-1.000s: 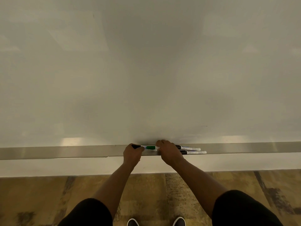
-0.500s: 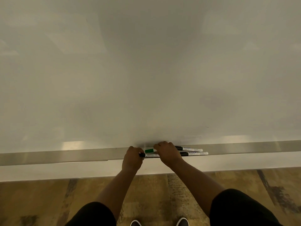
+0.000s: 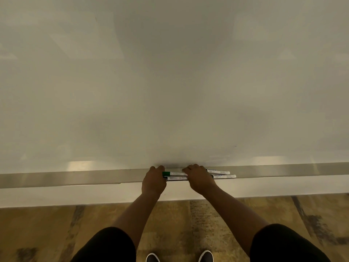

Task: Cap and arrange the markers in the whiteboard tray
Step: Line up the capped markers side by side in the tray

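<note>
A blank whiteboard (image 3: pixel 170 82) fills most of the view above a patterned floor (image 3: pixel 37 233), with a long metal tray (image 3: pixel 75 178) along its lower edge. Two markers (image 3: pixel 221 174) lie in the tray, parallel and touching. The right hand (image 3: pixel 198 178) presses flat over their middles; the left hand (image 3: pixel 154 181), fingers curled, butts against their left ends, beside the green cap (image 3: pixel 166 173).

Right hand (image 3: pixel 199 178) hides marker (image 3: pixel 177 173) middles; label print too small; shoes (image 3: pixel 206 256) cut off.
</note>
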A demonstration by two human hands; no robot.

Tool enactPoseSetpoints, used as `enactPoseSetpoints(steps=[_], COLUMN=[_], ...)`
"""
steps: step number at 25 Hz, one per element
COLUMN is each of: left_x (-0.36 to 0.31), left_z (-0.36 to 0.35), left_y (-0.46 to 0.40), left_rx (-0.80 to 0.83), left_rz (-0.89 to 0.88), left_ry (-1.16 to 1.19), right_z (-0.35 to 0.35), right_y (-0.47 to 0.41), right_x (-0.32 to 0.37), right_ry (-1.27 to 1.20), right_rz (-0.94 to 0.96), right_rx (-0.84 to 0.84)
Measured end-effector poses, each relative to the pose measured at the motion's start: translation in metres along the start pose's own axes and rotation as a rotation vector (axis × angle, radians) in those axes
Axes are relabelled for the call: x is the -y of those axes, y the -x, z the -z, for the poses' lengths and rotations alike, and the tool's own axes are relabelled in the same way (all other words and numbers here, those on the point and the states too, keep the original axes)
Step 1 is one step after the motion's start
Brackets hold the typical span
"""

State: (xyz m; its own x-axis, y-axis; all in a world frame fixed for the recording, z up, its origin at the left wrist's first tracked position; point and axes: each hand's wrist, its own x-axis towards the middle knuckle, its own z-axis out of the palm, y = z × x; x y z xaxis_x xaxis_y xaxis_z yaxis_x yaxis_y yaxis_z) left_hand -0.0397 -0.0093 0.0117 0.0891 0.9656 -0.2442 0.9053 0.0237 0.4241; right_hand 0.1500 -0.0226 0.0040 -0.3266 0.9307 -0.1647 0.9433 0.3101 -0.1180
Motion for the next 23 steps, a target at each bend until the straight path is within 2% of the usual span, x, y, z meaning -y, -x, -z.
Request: enactPoseSetpoints(steps=[5,10,14,19,23], left_x=[-0.01,-0.016,-0.021,-0.024,-0.025], left_z=[-0.007,-0.012,-0.012,-0.011,-0.016], left_y=[-0.001,-0.005,-0.007,-0.007,-0.007], left_rx=[0.008,-0.015,-0.018,-0.003,-0.01], left_rz=[-0.028,0.016,0.094,0.129,0.15], left_ry=[-0.176,-0.161,-0.054,-0.104,0.031], right_z=[0.003,0.003,0.003,0.004,0.0], right_y=[0.035,0.054,0.059,0.064,0.069], right_x=[-0.051,-0.077,-0.087,-0.096,-0.099], right_ry=[0.021,0.077,0.035,0.05,0.057], right_rz=[-0.235,-0.376,-0.416,-0.434,-0.473], right_rx=[-0.03,0.043,0.051,0.054,0.072])
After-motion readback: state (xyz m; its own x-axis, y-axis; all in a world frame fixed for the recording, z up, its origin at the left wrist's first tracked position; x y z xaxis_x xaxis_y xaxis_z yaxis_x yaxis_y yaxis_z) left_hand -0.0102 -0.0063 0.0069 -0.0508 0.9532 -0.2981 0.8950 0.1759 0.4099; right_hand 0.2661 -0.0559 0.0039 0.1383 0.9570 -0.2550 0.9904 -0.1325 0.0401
